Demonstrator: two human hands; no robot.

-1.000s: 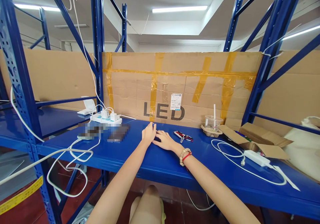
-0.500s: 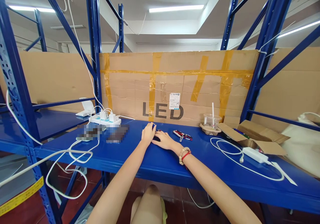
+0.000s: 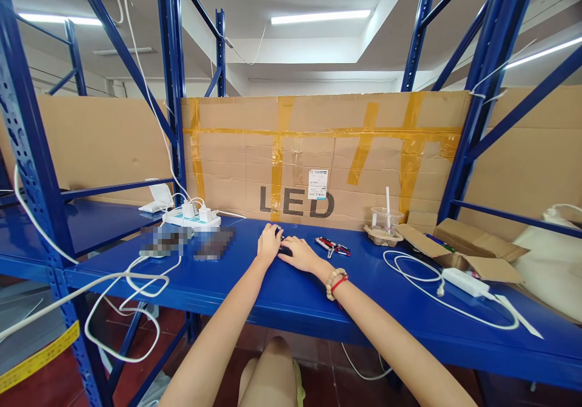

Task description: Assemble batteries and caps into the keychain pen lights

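My left hand (image 3: 269, 243) and my right hand (image 3: 297, 254) rest close together on the blue shelf top (image 3: 254, 295). Between them shows a small dark object (image 3: 285, 251), mostly covered by my fingers, so its kind is unclear. The fingers of both hands are bent around it. A beaded bracelet and a red cord circle my right wrist. Just right of that hand lies a red and silver folding multi-tool (image 3: 333, 247), partly unfolded and touched by neither hand.
At the left are a white power strip (image 3: 193, 218), white cables (image 3: 136, 279) and two blurred flat items. On the right stand a plastic cup with a straw (image 3: 386, 219), an open cardboard box (image 3: 477, 243) and a white power adapter (image 3: 464, 282). A cardboard panel (image 3: 227, 164) closes the back.
My hands have shifted very slightly, and more of the dark object shows between them. Everything else stays in place.
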